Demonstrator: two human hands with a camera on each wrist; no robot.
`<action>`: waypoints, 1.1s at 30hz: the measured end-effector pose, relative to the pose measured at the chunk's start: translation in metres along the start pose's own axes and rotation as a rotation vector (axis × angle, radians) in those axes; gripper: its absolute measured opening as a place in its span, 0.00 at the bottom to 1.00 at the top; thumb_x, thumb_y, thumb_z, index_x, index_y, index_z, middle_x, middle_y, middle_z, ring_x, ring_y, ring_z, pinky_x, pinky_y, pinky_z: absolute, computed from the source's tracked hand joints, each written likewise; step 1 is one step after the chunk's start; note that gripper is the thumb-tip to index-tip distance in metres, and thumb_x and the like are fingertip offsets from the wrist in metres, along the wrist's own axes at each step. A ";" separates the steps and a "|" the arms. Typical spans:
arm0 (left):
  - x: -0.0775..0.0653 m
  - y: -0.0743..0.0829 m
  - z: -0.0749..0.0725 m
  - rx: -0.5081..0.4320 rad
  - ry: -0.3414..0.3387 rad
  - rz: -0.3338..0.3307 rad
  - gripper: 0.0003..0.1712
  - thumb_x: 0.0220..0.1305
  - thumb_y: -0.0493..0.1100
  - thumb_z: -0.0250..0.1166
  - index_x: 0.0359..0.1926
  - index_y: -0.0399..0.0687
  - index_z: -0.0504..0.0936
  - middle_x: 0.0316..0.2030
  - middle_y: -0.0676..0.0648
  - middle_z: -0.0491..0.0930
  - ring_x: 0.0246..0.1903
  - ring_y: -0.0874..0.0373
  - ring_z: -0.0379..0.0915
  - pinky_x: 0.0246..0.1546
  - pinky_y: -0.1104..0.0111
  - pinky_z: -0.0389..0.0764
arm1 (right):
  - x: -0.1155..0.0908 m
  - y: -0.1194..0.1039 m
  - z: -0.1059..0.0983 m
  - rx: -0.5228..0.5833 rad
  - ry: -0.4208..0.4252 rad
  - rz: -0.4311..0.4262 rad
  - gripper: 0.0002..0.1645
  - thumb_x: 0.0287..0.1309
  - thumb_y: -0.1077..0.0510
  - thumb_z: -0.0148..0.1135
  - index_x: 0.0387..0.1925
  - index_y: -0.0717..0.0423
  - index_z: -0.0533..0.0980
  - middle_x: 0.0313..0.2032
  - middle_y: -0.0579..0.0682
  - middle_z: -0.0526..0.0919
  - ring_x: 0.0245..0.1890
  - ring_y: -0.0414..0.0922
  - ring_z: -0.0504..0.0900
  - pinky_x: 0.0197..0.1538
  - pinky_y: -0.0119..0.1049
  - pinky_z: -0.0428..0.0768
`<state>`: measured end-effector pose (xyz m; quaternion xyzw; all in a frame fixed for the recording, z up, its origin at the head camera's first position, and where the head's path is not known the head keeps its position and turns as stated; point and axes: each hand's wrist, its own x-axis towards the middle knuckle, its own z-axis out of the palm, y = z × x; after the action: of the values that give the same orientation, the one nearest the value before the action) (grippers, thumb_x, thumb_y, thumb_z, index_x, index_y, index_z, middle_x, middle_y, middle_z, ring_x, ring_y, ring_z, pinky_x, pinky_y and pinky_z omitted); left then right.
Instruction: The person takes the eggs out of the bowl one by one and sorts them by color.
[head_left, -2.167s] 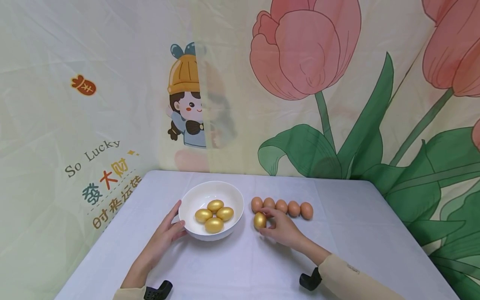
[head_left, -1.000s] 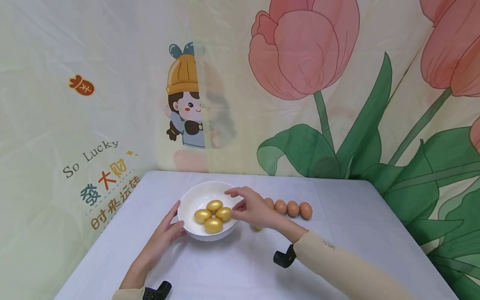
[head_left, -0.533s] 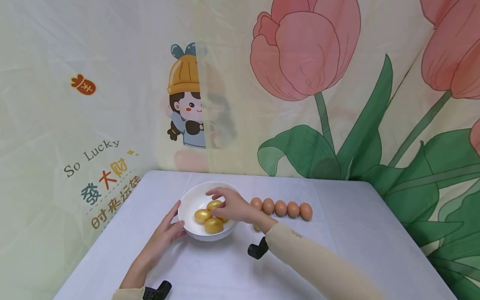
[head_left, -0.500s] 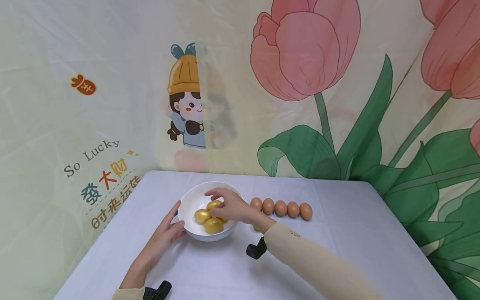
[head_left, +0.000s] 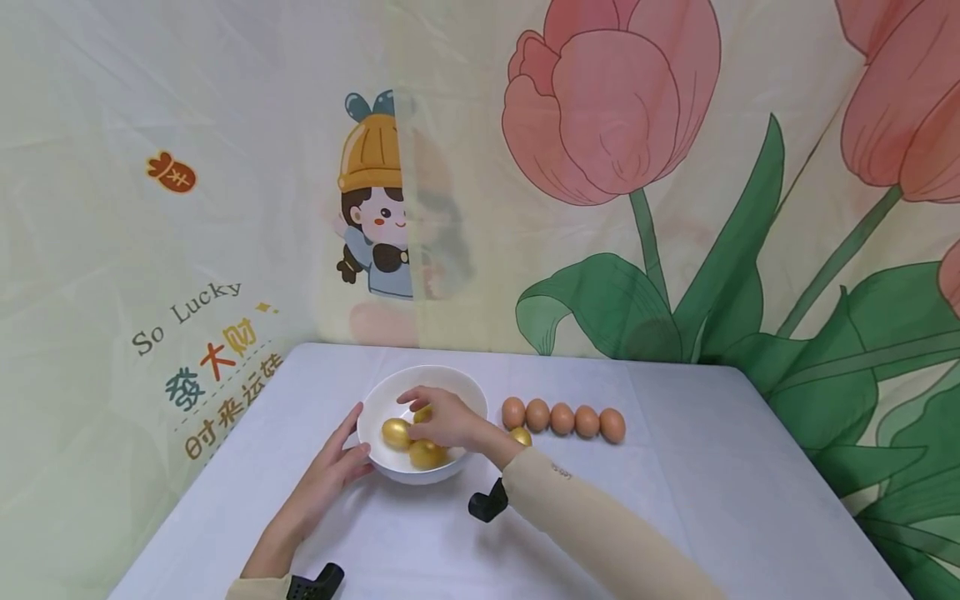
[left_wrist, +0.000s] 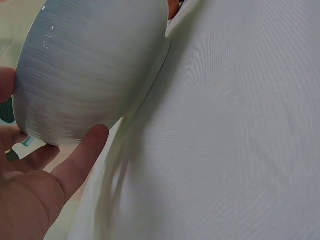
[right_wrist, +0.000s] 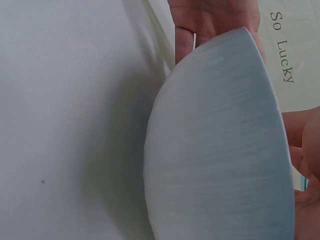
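A white bowl point(head_left: 375, 392) stands on the table at centre left, with several golden eggs point(head_left: 396, 433) inside. My left hand point(head_left: 333, 462) steadies its left side; in the left wrist view fairly straight fingers point(left_wrist: 82, 160) touch the outer wall. My right hand point(head_left: 444, 419) reaches over the right rim into the bowl. Its thumb and index finger are bent about the rear golden egg point(head_left: 422, 413), close to the left one. The hand covers part of the eggs, and I cannot tell whether it grips one. In the right wrist view the bowl wall hides much of that hand.
Several brown eggs point(head_left: 562, 418) lie in a row to the right of the bowl. One golden egg point(head_left: 521, 436) lies in front of the row's left end, partly behind the right wrist. A white cloth covers the table point(head_left: 720, 500); a printed curtain point(head_left: 465, 167) hangs behind.
My right hand has let go of a golden egg before the brown row and moved left into the bowl. The left golden egg in the bowl has shifted slightly left. My left hand stays put.
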<state>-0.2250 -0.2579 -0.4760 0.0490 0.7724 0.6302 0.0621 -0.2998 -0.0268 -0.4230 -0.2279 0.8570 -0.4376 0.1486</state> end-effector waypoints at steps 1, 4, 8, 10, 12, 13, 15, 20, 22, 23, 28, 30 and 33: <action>0.000 0.000 0.000 0.002 0.001 -0.003 0.41 0.84 0.47 0.53 0.87 0.60 0.44 0.86 0.41 0.38 0.73 0.34 0.65 0.66 0.55 0.83 | 0.001 0.000 0.002 0.001 -0.005 -0.001 0.29 0.66 0.62 0.72 0.66 0.48 0.79 0.62 0.57 0.82 0.58 0.53 0.81 0.49 0.32 0.89; 0.000 0.000 0.000 0.003 0.001 -0.012 0.41 0.84 0.47 0.53 0.87 0.61 0.44 0.86 0.41 0.37 0.74 0.34 0.65 0.66 0.55 0.83 | 0.004 0.000 0.007 -0.004 -0.009 -0.006 0.29 0.63 0.63 0.74 0.65 0.49 0.80 0.61 0.56 0.83 0.59 0.54 0.81 0.51 0.30 0.88; 0.001 -0.001 0.000 -0.002 -0.003 -0.018 0.41 0.84 0.48 0.53 0.87 0.61 0.44 0.86 0.40 0.37 0.74 0.33 0.64 0.66 0.56 0.83 | 0.008 0.002 0.015 -0.023 0.004 -0.020 0.30 0.60 0.63 0.76 0.64 0.50 0.81 0.59 0.55 0.85 0.48 0.47 0.82 0.46 0.27 0.83; 0.001 -0.001 0.000 -0.005 -0.005 -0.018 0.42 0.84 0.48 0.53 0.87 0.61 0.44 0.86 0.41 0.36 0.74 0.33 0.64 0.66 0.57 0.83 | 0.010 0.004 0.017 -0.036 0.011 -0.028 0.30 0.59 0.63 0.76 0.64 0.51 0.81 0.58 0.55 0.85 0.41 0.43 0.79 0.43 0.26 0.80; 0.001 -0.002 0.000 -0.007 -0.005 -0.016 0.41 0.84 0.47 0.53 0.87 0.61 0.44 0.86 0.41 0.36 0.74 0.33 0.64 0.66 0.57 0.83 | 0.011 0.004 0.020 -0.049 0.021 -0.038 0.30 0.59 0.63 0.77 0.64 0.52 0.81 0.58 0.55 0.85 0.37 0.40 0.77 0.42 0.25 0.79; 0.001 -0.002 0.000 -0.006 -0.005 -0.015 0.41 0.84 0.47 0.53 0.87 0.61 0.44 0.86 0.41 0.36 0.74 0.33 0.64 0.66 0.57 0.83 | 0.012 0.005 0.021 -0.056 0.026 -0.038 0.30 0.59 0.63 0.77 0.64 0.52 0.81 0.58 0.55 0.85 0.37 0.39 0.77 0.41 0.25 0.79; 0.001 -0.001 0.000 -0.005 -0.006 -0.013 0.41 0.84 0.47 0.54 0.87 0.61 0.44 0.86 0.41 0.36 0.74 0.34 0.65 0.66 0.57 0.83 | 0.014 0.005 0.024 -0.076 0.034 -0.039 0.30 0.59 0.62 0.77 0.64 0.52 0.81 0.57 0.55 0.85 0.37 0.39 0.77 0.41 0.25 0.79; 0.000 0.000 0.001 0.000 -0.008 -0.015 0.41 0.84 0.48 0.53 0.87 0.63 0.44 0.86 0.41 0.36 0.73 0.34 0.66 0.66 0.57 0.83 | 0.019 0.007 0.030 -0.145 0.055 -0.039 0.30 0.59 0.59 0.78 0.63 0.50 0.82 0.55 0.52 0.85 0.40 0.39 0.78 0.42 0.24 0.78; 0.000 0.001 0.001 0.003 -0.007 -0.015 0.41 0.84 0.48 0.53 0.87 0.63 0.44 0.86 0.41 0.36 0.73 0.34 0.67 0.66 0.57 0.83 | 0.020 0.006 0.031 -0.171 0.065 -0.041 0.30 0.59 0.58 0.78 0.63 0.50 0.82 0.54 0.50 0.85 0.41 0.39 0.79 0.43 0.25 0.78; 0.000 0.001 0.001 0.006 -0.008 -0.015 0.41 0.84 0.48 0.53 0.87 0.63 0.44 0.86 0.41 0.36 0.73 0.34 0.67 0.66 0.57 0.83 | 0.021 0.006 0.032 -0.183 0.068 -0.041 0.30 0.59 0.58 0.78 0.63 0.49 0.81 0.54 0.50 0.86 0.41 0.39 0.80 0.43 0.25 0.78; -0.001 0.003 0.001 0.008 -0.006 -0.013 0.40 0.84 0.47 0.52 0.87 0.62 0.44 0.86 0.41 0.36 0.73 0.34 0.67 0.66 0.57 0.83 | 0.022 0.004 0.034 -0.209 0.080 -0.035 0.30 0.61 0.56 0.77 0.64 0.48 0.80 0.55 0.48 0.86 0.39 0.37 0.79 0.47 0.27 0.77; -0.001 0.003 0.001 0.005 -0.007 -0.012 0.40 0.84 0.47 0.52 0.87 0.62 0.44 0.86 0.41 0.36 0.73 0.34 0.67 0.66 0.56 0.83 | 0.023 0.003 0.035 -0.207 0.084 -0.026 0.30 0.61 0.55 0.78 0.63 0.47 0.80 0.54 0.47 0.87 0.38 0.36 0.77 0.47 0.28 0.77; -0.001 0.002 0.001 0.003 -0.007 -0.010 0.40 0.84 0.47 0.52 0.87 0.61 0.44 0.86 0.41 0.36 0.73 0.34 0.67 0.66 0.56 0.83 | 0.024 0.004 0.036 -0.201 0.081 -0.014 0.29 0.60 0.54 0.78 0.63 0.46 0.81 0.53 0.46 0.87 0.38 0.36 0.78 0.46 0.28 0.77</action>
<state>-0.2237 -0.2572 -0.4741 0.0474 0.7735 0.6283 0.0682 -0.3046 -0.0617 -0.4486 -0.2298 0.9003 -0.3592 0.0873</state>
